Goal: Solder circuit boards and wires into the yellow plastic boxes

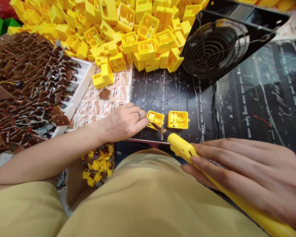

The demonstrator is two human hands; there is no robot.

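Observation:
My left hand (128,121), with a ring on one finger, grips the left edge of a small open yellow case (158,118) on the black mat. In my right hand (246,168) is a yellow-handled soldering iron (182,146), pinched between thumb and fingers. Its dark tip reaches into that case, close to my left fingertips. Fine parts at the tip are too small to make out. Just to the right, a second open yellow case (178,119) lies flat, untouched, with a round perforated grille inside.
Yellow cases (148,49) are heaped at the back. A black fan (209,49) stands back right. Brown circuit boards (27,82) fill a white foam tray (81,89) at left. Below sits a carton with yellow pieces (97,168). A red wire (260,119) lies right.

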